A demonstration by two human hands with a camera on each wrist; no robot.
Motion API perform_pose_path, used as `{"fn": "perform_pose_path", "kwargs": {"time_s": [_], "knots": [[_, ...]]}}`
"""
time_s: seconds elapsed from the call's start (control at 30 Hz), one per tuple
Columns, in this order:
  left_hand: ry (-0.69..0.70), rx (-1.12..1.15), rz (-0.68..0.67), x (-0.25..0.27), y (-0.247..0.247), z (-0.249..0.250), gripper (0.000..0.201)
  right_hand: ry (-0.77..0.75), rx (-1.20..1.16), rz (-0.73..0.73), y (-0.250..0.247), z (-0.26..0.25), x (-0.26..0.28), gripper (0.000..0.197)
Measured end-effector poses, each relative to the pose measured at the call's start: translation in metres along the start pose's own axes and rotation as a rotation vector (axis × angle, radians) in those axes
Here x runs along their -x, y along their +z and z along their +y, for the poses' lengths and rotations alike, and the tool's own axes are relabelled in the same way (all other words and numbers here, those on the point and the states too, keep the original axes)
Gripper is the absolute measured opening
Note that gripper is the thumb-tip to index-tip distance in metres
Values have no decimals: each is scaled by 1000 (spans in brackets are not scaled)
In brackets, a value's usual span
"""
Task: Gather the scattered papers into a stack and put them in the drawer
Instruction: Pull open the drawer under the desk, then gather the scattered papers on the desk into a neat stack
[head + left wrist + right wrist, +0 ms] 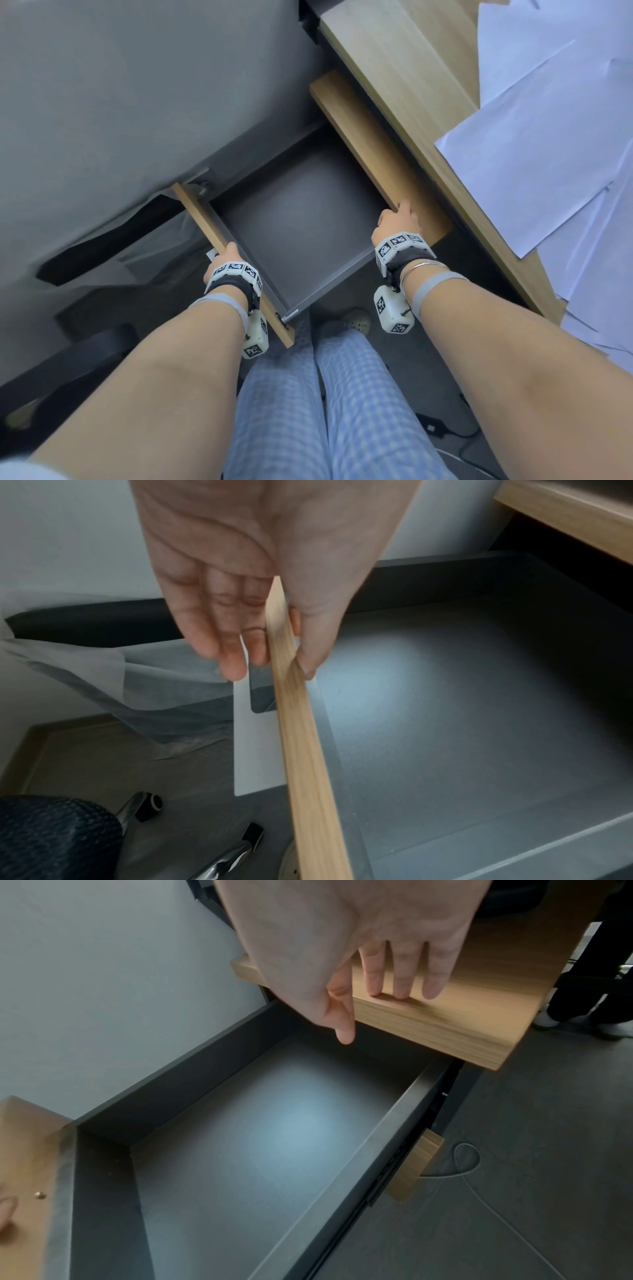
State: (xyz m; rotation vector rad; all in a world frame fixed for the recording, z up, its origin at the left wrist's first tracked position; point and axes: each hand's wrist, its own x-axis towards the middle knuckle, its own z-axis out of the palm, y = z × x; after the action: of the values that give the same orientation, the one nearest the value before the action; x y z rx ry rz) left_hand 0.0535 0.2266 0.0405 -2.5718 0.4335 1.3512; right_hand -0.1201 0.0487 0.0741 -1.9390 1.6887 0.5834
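Our left hand (228, 255) pinched the open drawer (301, 219) front; our right hand (397, 219) lay flat, fingers apart; the papers (534, 147) looked thin and floppy, best held by both edges

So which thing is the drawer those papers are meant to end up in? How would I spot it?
Find the wooden desk with white papers scattered on top. Just under its edge, pulled out toward the seated person, is the drawer, whose wooden front the left hand grips. Unlike the pale wood around it, it is a dark grey tray, open and with nothing inside.
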Motion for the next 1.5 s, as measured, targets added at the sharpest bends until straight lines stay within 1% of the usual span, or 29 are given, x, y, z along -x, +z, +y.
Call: {"fn": "perform_pose_path", "kwargs": {"time_s": [0.1,0.2,0.27,0.37,0.4,0.5,0.6,0.7,0.73,0.8,0.87,0.9,0.97,1.03,1.07,1.1,1.17,1.23,1.3,1.37,1.43,1.5], "knots": [[3,-55,-29,10,-6,5,53,-13,69,-5,-2,0,3,33],[36,-180,-36,30,-18,17,56,-11,91,-31,-7,-2,10,31],[101,-317,-36,48,-30,30,51,-19,111,-76,-17,-5,16,30],[233,-531,-24,77,-48,56,39,-18,113,-135,-35,-8,25,26],[258,-549,-17,88,-55,66,37,-14,92,-123,-41,-7,27,25],[324,-507,26,116,-76,95,37,-6,6,-53,-64,-1,33,19],[409,-518,62,145,-92,129,33,-12,-45,15,-89,9,36,24],[473,-501,80,166,-106,166,34,-18,-93,99,-120,27,33,21],[505,-505,83,171,-108,179,30,-12,-104,112,-131,34,30,22],[571,-590,117,181,-108,205,18,4,-116,134,-150,52,24,23],[629,-677,174,187,-104,232,20,34,-122,148,-167,74,17,25],[647,-670,194,189,-101,246,22,52,-119,154,-174,87,13,26],[631,-556,201,187,-95,275,25,89,-114,161,-186,114,4,28],[638,-396,214,186,-88,307,21,141,-134,152,-196,145,-4,28],[651,-358,226,183,-84,322,19,169,-144,155,-198,161,-8,28],[668,-340,245,182,-79,338,20,201,-145,164,-200,179,-13,28],[661,-320,289,177,-69,363,33,277,-152,178,-202,211,-20,30],[646,-327,318,171,-58,387,40,359,-163,168,-204,243,-27,34],[643,-327,333,166,-50,407,42,447,-173,153,-207,270,-32,37],[614,-276,336,159,-42,424,45,519,-183,140,-209,294,-38,40],[606,-217,333,156,-34,438,45,583,-196,125,-210,315,-43,42],[598,-187,350,155,-26,449,42,680,-269,138,-213,334,-43,43]]}}
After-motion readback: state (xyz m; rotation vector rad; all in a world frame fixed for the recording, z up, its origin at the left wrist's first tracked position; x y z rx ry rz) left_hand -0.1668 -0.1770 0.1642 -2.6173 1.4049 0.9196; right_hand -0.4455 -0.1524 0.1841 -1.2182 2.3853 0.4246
